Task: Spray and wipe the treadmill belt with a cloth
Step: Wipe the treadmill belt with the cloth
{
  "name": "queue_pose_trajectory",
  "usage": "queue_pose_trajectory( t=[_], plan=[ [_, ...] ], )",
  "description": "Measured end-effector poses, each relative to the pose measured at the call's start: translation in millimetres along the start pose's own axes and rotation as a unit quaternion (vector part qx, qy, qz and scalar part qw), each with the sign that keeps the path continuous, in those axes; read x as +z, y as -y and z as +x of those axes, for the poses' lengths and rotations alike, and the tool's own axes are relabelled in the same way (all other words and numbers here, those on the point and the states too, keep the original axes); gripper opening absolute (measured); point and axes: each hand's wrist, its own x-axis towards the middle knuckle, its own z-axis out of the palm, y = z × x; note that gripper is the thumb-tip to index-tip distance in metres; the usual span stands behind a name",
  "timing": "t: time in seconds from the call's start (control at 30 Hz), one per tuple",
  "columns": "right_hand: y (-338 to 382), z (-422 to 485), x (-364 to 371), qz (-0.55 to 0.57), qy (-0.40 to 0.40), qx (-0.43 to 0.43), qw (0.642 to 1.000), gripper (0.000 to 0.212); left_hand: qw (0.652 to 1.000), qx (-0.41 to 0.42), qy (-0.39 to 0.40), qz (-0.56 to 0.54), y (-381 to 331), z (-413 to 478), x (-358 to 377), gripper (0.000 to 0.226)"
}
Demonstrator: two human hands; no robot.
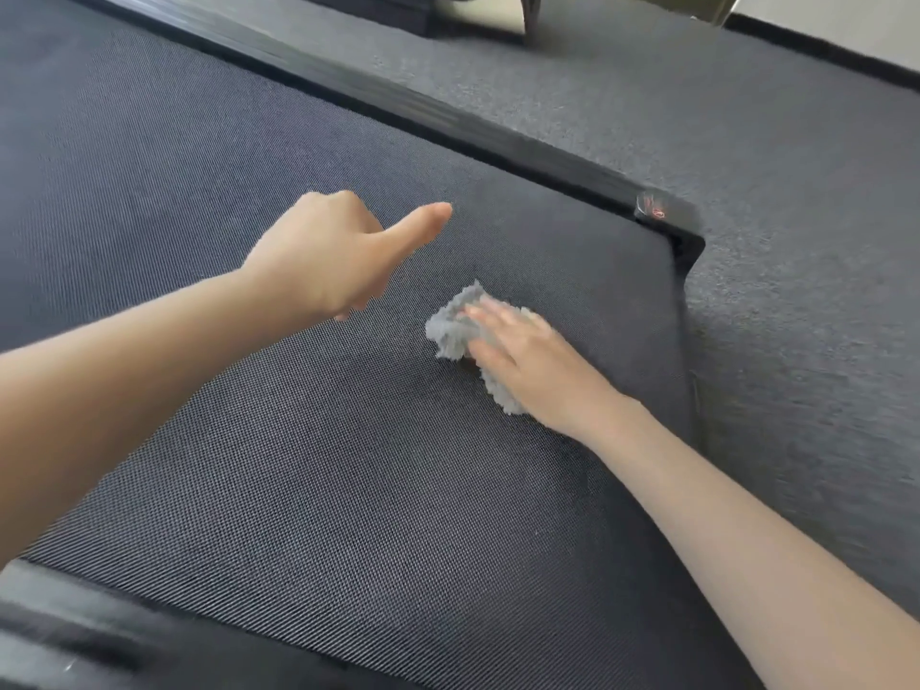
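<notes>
My right hand (pixel 527 366) lies flat on the small crumpled grey fluffy cloth (pixel 450 331), fingers (pixel 490 316) straight and pressing it onto the dark ribbed treadmill belt (pixel 308 490). I am not gripping it, only pinning it with my palm and fingertips. The cloth sits a little right of the middle of my view, with a tuft sticking out past my fingertips at 11 o'clock and another trailing under my wrist at 6 o'clock.

My left hand (pixel 323 256) hovers above the belt at 10 o'clock from the cloth, fingers curled under and the thumb (pixel 423 224) stuck out toward 2 o'clock. I see nothing in it, and no spray bottle is in view.

The glossy black side rail (pixel 448 122) runs along the belt's far edge and ends in a black corner cap with a red mark (pixel 662 216) at 2 o'clock from the cloth. Grey carpet floor (pixel 771 141) lies beyond it.

I judge this to be mid-wipe. The main risk is the loose hold. With flat fingers on a bunched cloth, a quick stroke could slide my hand off and leave the cloth behind, or roll it tighter so it covers less belt. Pushing toward 2 o'clock could also jam the tufts into the gap beside the rail. The belt's texture may drag at the fibres.
</notes>
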Motion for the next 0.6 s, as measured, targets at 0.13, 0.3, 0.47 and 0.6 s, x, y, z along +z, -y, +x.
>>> queue_pose_trajectory(
  t=[0.13,0.3,0.47,0.6],
  plan=[
    [-10.8,41.0,-17.5,0.029,-0.016,0.133,0.990,0.053,1.000,-0.005,0.011,0.005,-2.2,-2.7,0.9,0.082],
    [-6.2,27.1,-3.8,0.003,-0.067,0.089,0.994,0.054,1.000,-0.003,-0.004,0.018,-9.1,-4.1,-6.8,0.083],
    [4.5,10.6,-2.4,0.019,-0.063,0.045,0.997,0.051,1.000,-0.005,0.012,0.019,-6.9,-8.1,-2.0,0.083],
    [17.1,-17.3,5.7,0.016,-0.074,-0.042,0.996,0.048,1.000,0.002,0.012,0.017,-8.1,-10.6,-2.1,0.084]
  ],
)
